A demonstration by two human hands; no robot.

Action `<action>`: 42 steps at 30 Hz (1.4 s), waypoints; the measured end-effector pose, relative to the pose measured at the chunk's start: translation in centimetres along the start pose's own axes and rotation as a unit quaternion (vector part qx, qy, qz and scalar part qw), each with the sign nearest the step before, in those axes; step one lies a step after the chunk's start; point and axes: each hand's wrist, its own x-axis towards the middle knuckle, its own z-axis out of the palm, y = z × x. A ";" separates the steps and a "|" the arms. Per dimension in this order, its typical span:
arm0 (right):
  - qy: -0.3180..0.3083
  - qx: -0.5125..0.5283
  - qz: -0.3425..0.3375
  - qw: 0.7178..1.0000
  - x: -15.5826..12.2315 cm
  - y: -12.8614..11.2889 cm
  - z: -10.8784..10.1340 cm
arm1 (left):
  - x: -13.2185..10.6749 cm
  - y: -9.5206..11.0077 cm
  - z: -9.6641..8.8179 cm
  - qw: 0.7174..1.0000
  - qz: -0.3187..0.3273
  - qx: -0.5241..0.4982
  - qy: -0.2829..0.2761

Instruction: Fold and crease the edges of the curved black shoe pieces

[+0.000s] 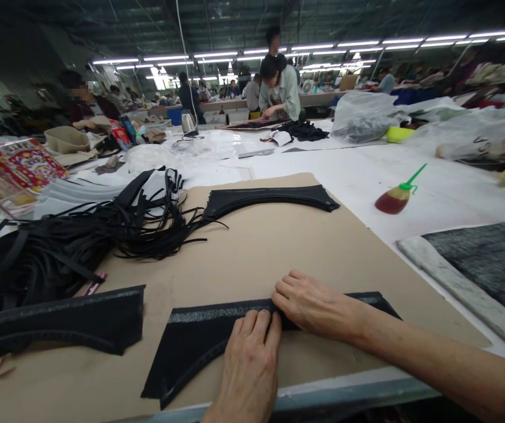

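Note:
A black curved fabric piece (pixel 193 346) lies in front of me, with a grey, shiny strip along its upper edge. My left hand (pixel 252 355) is closed at the middle of the piece, its fingertips bent onto the cloth just below the strip. Close beside it, my right hand (pixel 307 302) has its curled fingers on the upper edge, and its thumb is hidden. Both hands cover the centre of the piece. Left of it rests a similar black piece (pixel 80 320). Farther back is a stack of black curved pieces (pixel 270 198).
Brown board (pixel 252 252) covers the white table. A heap of black strips (pixel 58 252) lies at left. At right are a green-nozzled squeeze bottle (pixel 393 198) with reddish liquid and a stone-like slab (pixel 437 276) beside dark textured material. A person (pixel 285 88) leans over the far end.

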 end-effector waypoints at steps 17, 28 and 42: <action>0.092 -0.022 0.006 0.996 -0.7 0.0 1.7 | 0.5 -0.1 0.5 1.000 -0.006 0.013 0.024; 0.128 -0.014 0.009 0.992 -1.2 -0.3 2.7 | 0.4 0.1 0.3 1.000 -0.014 0.005 0.019; 0.145 -0.015 0.025 0.989 -1.6 -0.7 3.3 | 0.4 -0.1 0.5 0.999 0.001 0.025 0.027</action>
